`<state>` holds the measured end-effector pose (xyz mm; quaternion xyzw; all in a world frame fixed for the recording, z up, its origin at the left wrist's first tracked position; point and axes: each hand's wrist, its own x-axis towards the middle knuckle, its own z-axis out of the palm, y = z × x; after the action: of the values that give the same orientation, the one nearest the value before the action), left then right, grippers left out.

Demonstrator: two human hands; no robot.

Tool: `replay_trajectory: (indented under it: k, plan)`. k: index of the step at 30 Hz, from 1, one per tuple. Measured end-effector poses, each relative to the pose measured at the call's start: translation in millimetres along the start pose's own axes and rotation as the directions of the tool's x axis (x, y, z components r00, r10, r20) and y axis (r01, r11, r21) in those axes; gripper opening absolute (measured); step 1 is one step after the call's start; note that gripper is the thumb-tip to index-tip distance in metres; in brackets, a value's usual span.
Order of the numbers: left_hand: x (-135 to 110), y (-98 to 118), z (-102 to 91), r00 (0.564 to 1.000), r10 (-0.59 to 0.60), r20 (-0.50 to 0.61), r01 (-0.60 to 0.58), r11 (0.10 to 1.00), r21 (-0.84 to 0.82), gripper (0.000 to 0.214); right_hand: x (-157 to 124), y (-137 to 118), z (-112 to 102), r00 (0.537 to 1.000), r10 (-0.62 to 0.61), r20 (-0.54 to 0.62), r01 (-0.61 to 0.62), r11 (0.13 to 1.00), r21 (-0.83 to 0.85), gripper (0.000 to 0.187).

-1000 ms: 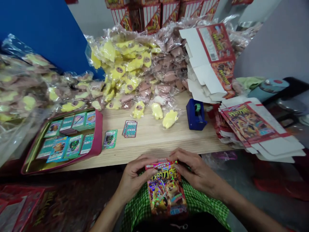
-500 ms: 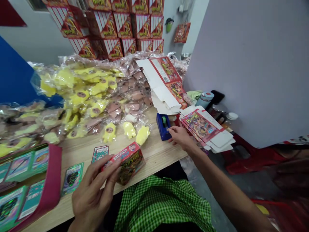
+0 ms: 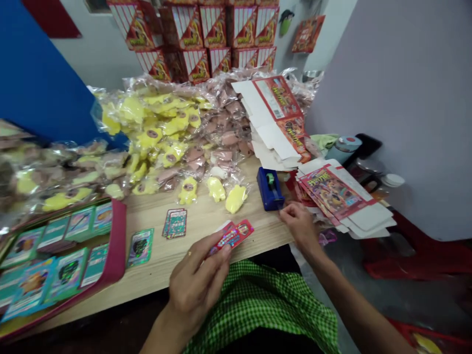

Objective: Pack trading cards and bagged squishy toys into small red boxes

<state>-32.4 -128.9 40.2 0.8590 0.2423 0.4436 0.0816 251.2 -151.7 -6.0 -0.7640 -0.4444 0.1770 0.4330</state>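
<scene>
My left hand (image 3: 201, 278) grips a small red card box (image 3: 233, 235) with shiny printing, tilted above the table's front edge. The fingers hide much of the box. My right hand (image 3: 299, 226) is closed in a pinch at the front end of a blue tape dispenser (image 3: 271, 191), which carries a green-cored roll. Its fingertips are on the end of the clear tape, though the strip barely shows. A few teal-backed cards (image 3: 175, 223) and one shiny card (image 3: 140, 247) lie left of the box.
Bagged yellow toys (image 3: 151, 135) and bagged brown toys (image 3: 226, 140) heap along the back. A pink-rimmed box (image 3: 120, 236) of cards stands at left. Flattened cartons (image 3: 273, 140) and flat printed boxes (image 3: 334, 189) lie right, near a blue bottle (image 3: 346, 147). Red boxes (image 3: 214, 29) are stacked behind.
The view has swung left. My left hand has turned the red card box and brought it nearer the dispenser. My right hand's fingers have drawn together at the dispenser's front.
</scene>
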Motion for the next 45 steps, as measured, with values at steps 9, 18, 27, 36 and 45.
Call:
replay_trajectory:
  k: [9,18,27,36,45]
  plan:
    - [5.1,0.9,-6.0,0.999,0.038,0.019,-0.039,0.998,0.048,0.023,-72.1,-92.5,-12.2,0.880,-0.309,0.361,0.044,0.810,0.585,0.024]
    - [2.1,-1.8,0.9,0.999,0.031,-0.037,-0.030,0.999,0.024,0.036,-75.4,-104.9,24.4,0.843,-0.161,0.513,-0.237,0.745,0.623,0.070]
    - [18.9,-0.1,-6.6,0.991,-0.098,0.094,0.109,0.988,-0.113,0.021,-76.3,-100.3,36.8,0.869,-0.153,0.471,-0.197,0.766,0.613,0.085]
    - [31.2,-7.8,-10.8,0.995,-0.100,0.008,0.097,0.984,0.148,0.010,-68.5,-90.2,35.9,0.843,-0.150,0.516,-0.208,0.795,0.570,0.093]
    - [-53.8,-41.9,-21.7,0.628,-0.753,-0.197,0.774,0.581,0.250,0.025,4.7,-86.1,62.6,0.806,-0.220,0.549,0.493,0.763,-0.419,0.057]
